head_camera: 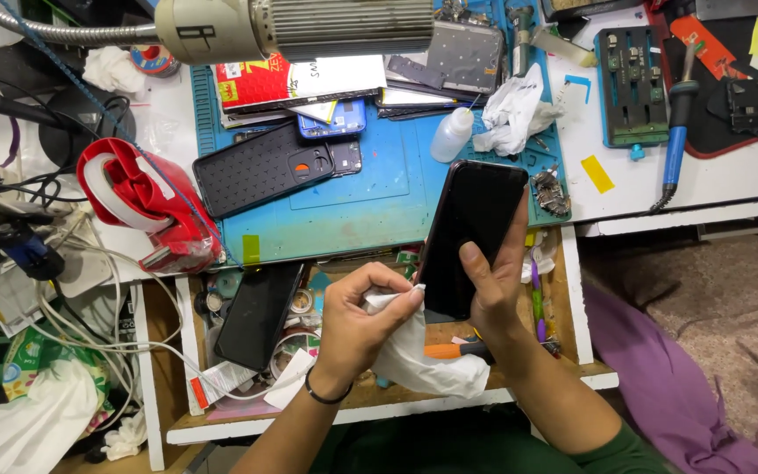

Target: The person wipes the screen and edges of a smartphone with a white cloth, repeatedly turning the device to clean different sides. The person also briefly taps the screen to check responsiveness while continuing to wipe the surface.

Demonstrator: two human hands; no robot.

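My right hand [495,285] grips the black phone [471,233], tilted toward one o'clock. My left hand [357,325] pinches a white cloth [418,355] against the phone's seven o'clock corner.

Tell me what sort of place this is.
Probably a phone repair bench: a blue work mat strewn with phone parts, a soldering iron, and a black phone held in the right hand.

A white-topped wooden workbench [712,180] spans the scene, its open wooden drawer [379,405] lying directly beneath the fingers. Above the fingertips spreads a blue rubber work mat [361,206]. A cream ribbed metal lamp head [309,26] hangs farther beyond. Brownish floor [712,298] shows to their right.
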